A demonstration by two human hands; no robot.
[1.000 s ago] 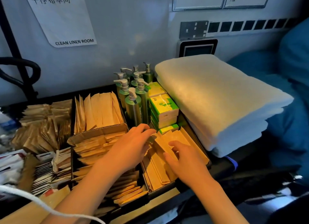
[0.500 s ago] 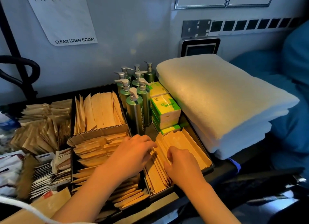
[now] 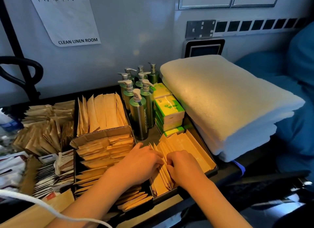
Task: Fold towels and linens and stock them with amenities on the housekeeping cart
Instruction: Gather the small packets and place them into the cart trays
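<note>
Kraft-paper packets (image 3: 171, 153) stand on edge in the right-hand bin (image 3: 213, 168) of the cart top, lower centre of frame. Both hands are in that bin. Left hand (image 3: 142, 161) lies knuckles-up against the left face of the row, fingers curled down among the packet edges. Right hand (image 3: 182, 165) sits just beside it, fingers curled over the packet tops, apparently pinching a few. The hands nearly touch.

Step in hand, as judged: squaring and packing this row of amenities. To do it well, press the row together from both sides, keep the packets upright, tap the top edges level, and slide the bundle toward the bin's far wall so that no corners splay over the rim. The paper looks thin and likely to crease, so light pressure should serve.

Outward: more packets fill the cardboard box (image 3: 102, 134) to the left. Green pump bottles (image 3: 139, 112) and green-and-white boxes (image 3: 169, 108) stand behind the bin, mid-frame. Folded white towels (image 3: 220, 98) are stacked at right, already on the cart.

Hard to make out: all fingertips are buried in the packets, so exactly what each hand grips is uncertain. Packet print is unreadable. Sachets (image 3: 44, 137) at lower left are blurred. The cart's front edge and lower shelves are cut off. A white cord (image 3: 51, 209) crosses the bottom-left corner.
</note>
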